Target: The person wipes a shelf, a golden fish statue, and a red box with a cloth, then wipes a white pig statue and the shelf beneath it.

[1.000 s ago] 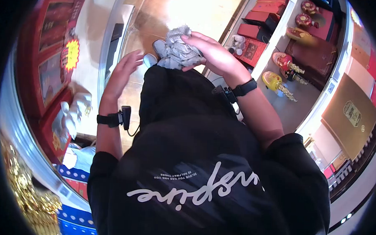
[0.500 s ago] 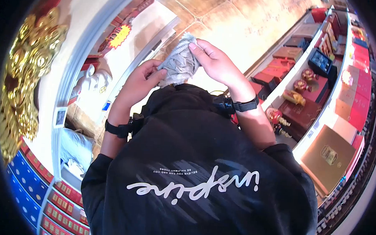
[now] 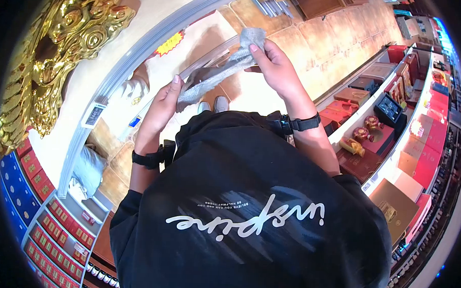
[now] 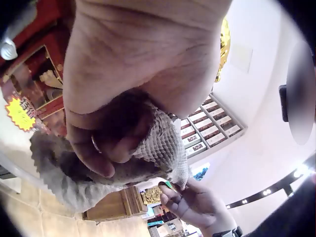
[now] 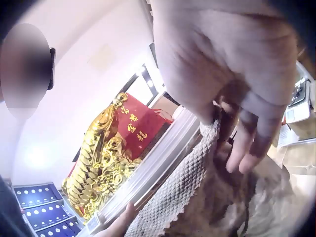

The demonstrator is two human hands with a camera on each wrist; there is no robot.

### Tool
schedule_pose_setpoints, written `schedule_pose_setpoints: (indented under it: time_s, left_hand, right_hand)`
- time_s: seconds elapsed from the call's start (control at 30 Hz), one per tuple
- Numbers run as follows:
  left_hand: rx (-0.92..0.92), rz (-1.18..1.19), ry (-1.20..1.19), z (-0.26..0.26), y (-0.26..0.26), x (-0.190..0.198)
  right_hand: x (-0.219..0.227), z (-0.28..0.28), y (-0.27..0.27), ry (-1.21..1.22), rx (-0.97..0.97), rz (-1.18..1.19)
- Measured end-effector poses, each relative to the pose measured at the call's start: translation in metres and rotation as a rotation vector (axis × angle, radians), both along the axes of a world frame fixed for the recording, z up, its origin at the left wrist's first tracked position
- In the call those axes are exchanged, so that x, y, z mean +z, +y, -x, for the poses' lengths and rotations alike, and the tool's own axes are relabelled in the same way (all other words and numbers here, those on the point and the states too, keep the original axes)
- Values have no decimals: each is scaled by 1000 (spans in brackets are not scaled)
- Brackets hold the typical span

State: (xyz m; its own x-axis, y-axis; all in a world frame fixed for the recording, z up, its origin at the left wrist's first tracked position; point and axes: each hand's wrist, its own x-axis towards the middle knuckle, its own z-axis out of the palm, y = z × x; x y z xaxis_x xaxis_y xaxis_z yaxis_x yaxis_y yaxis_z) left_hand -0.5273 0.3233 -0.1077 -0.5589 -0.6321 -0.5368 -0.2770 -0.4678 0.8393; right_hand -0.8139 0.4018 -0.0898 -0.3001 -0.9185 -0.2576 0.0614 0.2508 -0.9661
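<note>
A grey textured cloth (image 3: 212, 75) is stretched between both hands in front of the body. My left hand (image 3: 163, 105) pinches its lower left end, thumb on top. The right hand (image 3: 280, 69) pinches the cloth near its upper end, and a short flap stands above the thumb. In the left wrist view the cloth (image 4: 165, 145) passes under the curled fingers of the left hand (image 4: 138, 64), and dark stains show on it. In the right wrist view the right hand (image 5: 227, 64) grips the cloth (image 5: 173, 197), which hangs below the fingers.
A golden ornament (image 3: 76, 52) stands at the upper left, above shelves of red boxes (image 3: 60, 229). A long display counter with boxes and figurines (image 3: 362, 133) runs along the right. Tiled floor (image 3: 346, 36) and two shoes (image 3: 220, 104) lie beyond the body.
The bunched cloth has been pulled out lengthwise as the hands moved apart. My left hand has gone from free of the cloth to pinching its end. The view has swung across the shop.
</note>
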Motion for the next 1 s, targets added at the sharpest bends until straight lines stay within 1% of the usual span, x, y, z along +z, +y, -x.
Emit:
schedule_pose_setpoints:
  time_s: [0.03,0.13,0.23,0.33,0.43,0.53,0.63,0.73,0.83,0.87,0.93,0.97,1.0]
  left_hand:
    - [-2,7,-17,-2,-1,-3]
    - [36,120,96,4,3,-2]
    - [-71,154,56,-10,-6,-14]
    - [39,160,25,-11,-4,-15]
    - [41,175,-43,-20,-10,-18]
    - [206,99,95,-15,-5,-8]
    - [274,52,157,-20,-4,-14]
    - [376,-66,203,-29,-1,-13]
    - [603,-192,236,-38,4,-10]
    - [656,-193,226,-42,6,-10]
    - [616,-180,332,-53,11,-8]
    - [597,-174,384,-61,15,-8]
    - [574,-184,491,-75,20,-9]
  right_hand:
    - [2,0,-2,-35,2,24]
    - [7,5,-7,-117,55,40]
    - [15,5,-11,-260,76,50]
    - [12,12,-16,-358,177,60]
    - [12,12,-19,-364,263,71]
    - [16,12,-21,-306,379,71]
    - [27,5,-26,-334,379,44]
    - [29,1,-34,-278,271,-117]
    - [23,0,-41,-219,210,-275]
    - [20,-1,-42,-216,218,-291]
    - [14,-4,-43,-208,236,-325]
    - [14,-2,-42,-249,358,-195]
    - [16,3,-39,-291,477,-66]
